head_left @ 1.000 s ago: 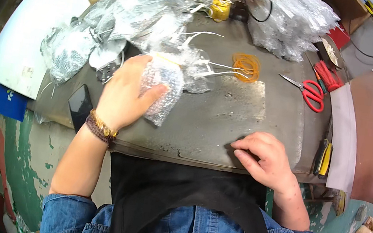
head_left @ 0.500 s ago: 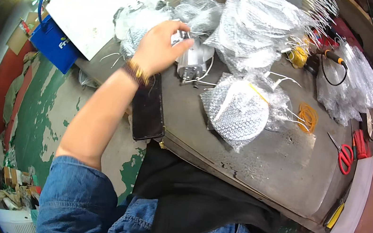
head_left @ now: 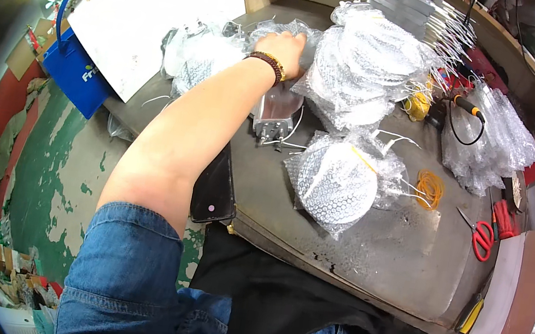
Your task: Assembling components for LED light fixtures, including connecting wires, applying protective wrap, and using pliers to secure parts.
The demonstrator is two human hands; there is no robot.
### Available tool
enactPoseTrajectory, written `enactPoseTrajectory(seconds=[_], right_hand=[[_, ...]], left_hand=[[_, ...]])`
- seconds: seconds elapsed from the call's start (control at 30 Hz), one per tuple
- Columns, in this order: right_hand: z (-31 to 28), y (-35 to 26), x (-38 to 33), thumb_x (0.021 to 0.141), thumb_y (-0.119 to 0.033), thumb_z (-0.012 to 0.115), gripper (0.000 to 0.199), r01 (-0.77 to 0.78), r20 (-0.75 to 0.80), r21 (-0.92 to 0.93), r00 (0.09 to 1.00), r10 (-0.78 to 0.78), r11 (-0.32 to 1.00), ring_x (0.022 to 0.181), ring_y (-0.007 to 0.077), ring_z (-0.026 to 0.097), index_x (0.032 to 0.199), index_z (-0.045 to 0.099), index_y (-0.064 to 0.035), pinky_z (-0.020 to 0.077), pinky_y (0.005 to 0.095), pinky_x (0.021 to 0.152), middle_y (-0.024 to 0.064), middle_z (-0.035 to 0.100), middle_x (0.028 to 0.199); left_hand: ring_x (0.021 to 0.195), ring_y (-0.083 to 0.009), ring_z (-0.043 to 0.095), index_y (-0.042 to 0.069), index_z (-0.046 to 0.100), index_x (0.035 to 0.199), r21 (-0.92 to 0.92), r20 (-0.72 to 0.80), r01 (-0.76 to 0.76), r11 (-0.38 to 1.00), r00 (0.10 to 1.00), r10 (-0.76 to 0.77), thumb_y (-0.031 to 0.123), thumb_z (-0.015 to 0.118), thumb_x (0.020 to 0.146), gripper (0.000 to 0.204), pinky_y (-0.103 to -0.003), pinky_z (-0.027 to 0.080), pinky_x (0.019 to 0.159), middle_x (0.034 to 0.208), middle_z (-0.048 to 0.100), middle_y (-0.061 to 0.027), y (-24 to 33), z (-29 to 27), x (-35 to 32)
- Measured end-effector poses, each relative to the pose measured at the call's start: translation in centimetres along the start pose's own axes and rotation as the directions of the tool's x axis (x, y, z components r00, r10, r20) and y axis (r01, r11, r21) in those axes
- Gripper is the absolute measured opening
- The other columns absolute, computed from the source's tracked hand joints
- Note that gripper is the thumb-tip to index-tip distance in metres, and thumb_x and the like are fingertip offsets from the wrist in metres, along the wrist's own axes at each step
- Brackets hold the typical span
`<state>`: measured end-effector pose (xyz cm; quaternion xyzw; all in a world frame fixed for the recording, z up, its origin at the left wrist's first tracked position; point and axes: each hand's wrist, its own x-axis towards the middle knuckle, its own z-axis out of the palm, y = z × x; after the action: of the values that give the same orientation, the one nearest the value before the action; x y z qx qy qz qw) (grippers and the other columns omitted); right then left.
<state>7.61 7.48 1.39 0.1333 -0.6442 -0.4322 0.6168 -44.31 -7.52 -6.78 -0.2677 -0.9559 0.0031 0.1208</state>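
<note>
My left hand (head_left: 282,51), with beaded bracelets at its wrist, reaches to the back of the bench. It lies against a bubble-wrapped bundle (head_left: 264,28), knuckles up. The fingertips bend down out of sight, so their grip is hidden. Under the wrist stands a metallic part (head_left: 276,115) with pins at its near end and a white wire. Closer to me lies a round bubble-wrapped piece (head_left: 339,184) with white wires coming out. To the right of my hand rises a large heap of bubble-wrapped pieces (head_left: 370,65). My right hand is out of view.
A black phone (head_left: 215,190) lies at the bench's left edge under my forearm. Rightward are orange rubber bands (head_left: 430,190), red-handled scissors (head_left: 483,240), a soldering iron (head_left: 469,108) and bubble-wrap bags (head_left: 490,140). A white board (head_left: 160,8) and blue bag (head_left: 76,72) stand left.
My left hand has moved farther back and to the right, from above the metallic part to the bubble-wrapped bundle behind it. Its spread fingers are now bent downward.
</note>
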Motion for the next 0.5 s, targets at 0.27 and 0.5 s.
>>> enactPoseTrajectory(seconds=[0.27,0.5], right_hand=[[4.2,-3.9,1.7,0.079,-0.018,0.068,0.019,-0.101,-0.217,0.714,0.909,0.357,0.693,0.057,0.017,0.056,0.078,0.059,-0.0013,0.0417,0.0294,0.05,0.0047,0.058,0.067],[2.7,-3.3,3.3,0.08,-0.012,0.068,0.019,0.02,-0.162,0.971,0.788,0.594,0.238,0.048,0.0106,0.054,0.067,0.058,-0.0025,0.041,0.0233,0.045,0.0001,0.057,0.06]], left_hand=[[0.111,-0.0368,0.064,0.007,0.052,0.128,0.103,-0.036,0.099,0.99,0.995,-0.095,0.016,0.047,0.094,0.036,-0.048,0.053,0.091,0.121,0.061,-0.0215,1.0,1.3,1.2],[0.109,-0.0359,0.065,0.004,0.057,0.125,0.028,-0.017,0.101,0.994,0.995,-0.1,0.026,0.05,0.094,0.039,-0.046,0.051,0.094,0.123,0.064,-0.0216,3.9,-0.8,4.2]])
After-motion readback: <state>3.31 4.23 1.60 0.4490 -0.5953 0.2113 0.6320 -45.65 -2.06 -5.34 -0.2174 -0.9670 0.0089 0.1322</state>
